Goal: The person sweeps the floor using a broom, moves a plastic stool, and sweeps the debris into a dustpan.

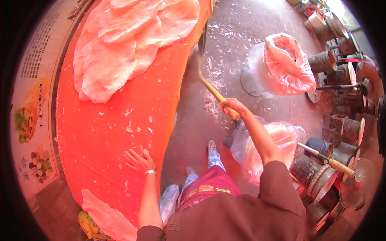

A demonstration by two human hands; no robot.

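My left hand (140,162) rests on the orange cloth (112,116) of the big round-edged table, fingers spread, with nothing in it. White flakes dot the cloth around it. My right hand (234,107) is wrapped round the yellow handle of what looks like a broom (213,90). Its far end is bent and blurred by motion, low beside the table's right edge. Large thin pale sheets (116,52) lie overlapped at the far part of the table. Another pale sheet (106,215) lies at the near edge, below my left hand.
Pale scraps (211,98) are strewn over the grey floor. A plastic-lined bin (287,64) stands at the right, with a clear plastic bag (265,148) nearer me. Several dark metal pots (307,168) line the far right. A printed poster (36,120) is at the left.
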